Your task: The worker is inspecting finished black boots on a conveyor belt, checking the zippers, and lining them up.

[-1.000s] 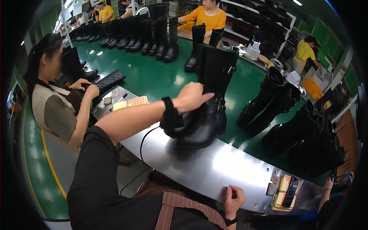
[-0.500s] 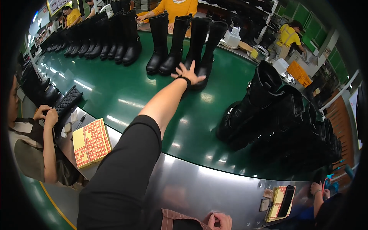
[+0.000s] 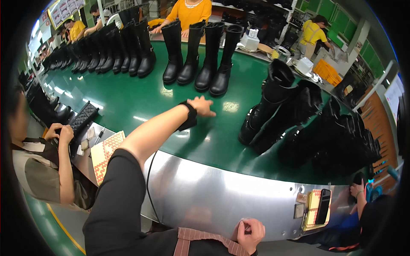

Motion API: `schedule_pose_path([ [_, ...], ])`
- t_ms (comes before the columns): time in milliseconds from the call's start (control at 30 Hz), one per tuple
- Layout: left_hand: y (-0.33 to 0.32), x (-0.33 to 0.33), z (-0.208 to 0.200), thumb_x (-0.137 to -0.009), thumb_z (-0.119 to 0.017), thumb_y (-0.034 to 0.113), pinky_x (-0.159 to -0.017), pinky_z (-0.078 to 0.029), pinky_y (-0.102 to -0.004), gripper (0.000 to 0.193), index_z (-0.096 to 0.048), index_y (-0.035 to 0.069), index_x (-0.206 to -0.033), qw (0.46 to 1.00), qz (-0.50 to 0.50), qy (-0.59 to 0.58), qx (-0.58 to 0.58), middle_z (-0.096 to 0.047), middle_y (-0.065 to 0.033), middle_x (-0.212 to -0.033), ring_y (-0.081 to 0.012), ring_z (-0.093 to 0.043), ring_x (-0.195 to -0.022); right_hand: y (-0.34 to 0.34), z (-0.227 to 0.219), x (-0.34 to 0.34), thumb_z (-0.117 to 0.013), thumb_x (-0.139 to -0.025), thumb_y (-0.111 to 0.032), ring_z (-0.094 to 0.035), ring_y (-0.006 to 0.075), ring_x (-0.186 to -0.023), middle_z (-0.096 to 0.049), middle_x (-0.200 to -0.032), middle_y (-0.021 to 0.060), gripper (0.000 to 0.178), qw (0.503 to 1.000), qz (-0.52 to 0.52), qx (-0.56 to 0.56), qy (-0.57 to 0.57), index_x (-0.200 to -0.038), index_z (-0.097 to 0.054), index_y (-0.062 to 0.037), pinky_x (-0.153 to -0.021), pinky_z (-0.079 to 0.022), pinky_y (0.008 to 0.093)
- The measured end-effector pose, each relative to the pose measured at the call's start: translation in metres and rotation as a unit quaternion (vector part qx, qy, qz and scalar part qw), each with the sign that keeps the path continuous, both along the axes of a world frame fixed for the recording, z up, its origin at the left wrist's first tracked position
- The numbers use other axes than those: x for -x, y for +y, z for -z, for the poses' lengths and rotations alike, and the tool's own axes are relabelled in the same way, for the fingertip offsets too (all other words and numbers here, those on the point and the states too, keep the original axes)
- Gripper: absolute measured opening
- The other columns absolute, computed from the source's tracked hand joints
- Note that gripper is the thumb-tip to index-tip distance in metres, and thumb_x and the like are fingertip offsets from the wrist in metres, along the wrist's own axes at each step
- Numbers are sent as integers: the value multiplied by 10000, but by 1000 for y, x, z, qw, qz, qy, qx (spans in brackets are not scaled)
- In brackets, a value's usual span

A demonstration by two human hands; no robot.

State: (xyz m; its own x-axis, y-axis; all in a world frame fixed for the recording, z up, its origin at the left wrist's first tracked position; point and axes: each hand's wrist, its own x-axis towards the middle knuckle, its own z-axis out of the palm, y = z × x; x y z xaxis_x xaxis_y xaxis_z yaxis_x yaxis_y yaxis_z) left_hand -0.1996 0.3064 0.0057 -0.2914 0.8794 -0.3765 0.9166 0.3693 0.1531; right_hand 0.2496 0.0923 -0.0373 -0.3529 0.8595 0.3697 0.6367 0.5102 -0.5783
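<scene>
My left hand (image 3: pixel 200 106) is above the green table (image 3: pixel 171 109), reached out from a black sleeve with a black band at the wrist. Its fingers are loosely stretched and apart, and it holds nothing. Just beyond it stand two pairs of tall black boots (image 3: pixel 220 79), upright with toes toward me; the hand is apart from them. Close to my body, in front of the brown striped apron (image 3: pixel 205 234), my right hand (image 3: pixel 252 234) is curled closed. What its fingers hold, if anything, cannot be made out.
More black boots (image 3: pixel 273 98) crowd the right side; a long row (image 3: pixel 141 53) runs far left. A metal ledge (image 3: pixel 222 187) edges the table, with a phone (image 3: pixel 323 207) on yellow sheets. Co-workers sit left and right; another person in orange (image 3: pixel 190 15) stands opposite.
My left hand has drawn back toward me from the standing boots, its spread fingers relaxing. My right hand has risen a little, still curled. The view has shifted slightly.
</scene>
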Motion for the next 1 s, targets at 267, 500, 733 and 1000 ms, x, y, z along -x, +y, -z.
schedule_pose_path([
  [267, -223, -100, -37, -895, -500, 649, -1088, -284, -609, 749, -425, 149, -1448, 971, 227, -41, -63, -373, -216, -1493, -404, -376, -1360, -6, 10, -7, -706, -749, -99, -583, 212, -645, -641, -768, 18, 73, 999, 7, -40, 20, -783, -644, -118, -612, -399, 352],
  [500, -387, -138, -9, -891, -537, 608, -1066, -204, -709, 752, -355, 192, -1491, 986, 134, 1, -95, -252, -292, -1518, -474, -219, -1417, -7, 15, -9, -709, -772, -136, -617, 206, -675, -650, -772, 16, 58, 997, 10, -66, 43, -789, -656, -118, -637, -436, 347],
  [733, -428, -140, 41, -924, -554, 479, -1134, -63, -640, 647, -397, 181, -1477, 980, 8, 18, -197, -205, -265, -1553, -432, -148, -1448, -11, 15, -16, -741, -769, -191, -593, 179, -598, -632, -693, -4, 125, 990, -17, -132, 52, -719, -651, -120, -595, -411, 318],
  [1000, -428, -144, 62, -915, -575, 428, -1144, -76, -614, 588, -461, 183, -1437, 955, -22, 73, -286, -303, -230, -1528, -398, -233, -1430, -13, 17, -16, -755, -778, -193, -556, 171, -536, -600, -611, 0, 213, 981, -7, -179, 74, -625, -629, -114, -574, -395, 315],
])
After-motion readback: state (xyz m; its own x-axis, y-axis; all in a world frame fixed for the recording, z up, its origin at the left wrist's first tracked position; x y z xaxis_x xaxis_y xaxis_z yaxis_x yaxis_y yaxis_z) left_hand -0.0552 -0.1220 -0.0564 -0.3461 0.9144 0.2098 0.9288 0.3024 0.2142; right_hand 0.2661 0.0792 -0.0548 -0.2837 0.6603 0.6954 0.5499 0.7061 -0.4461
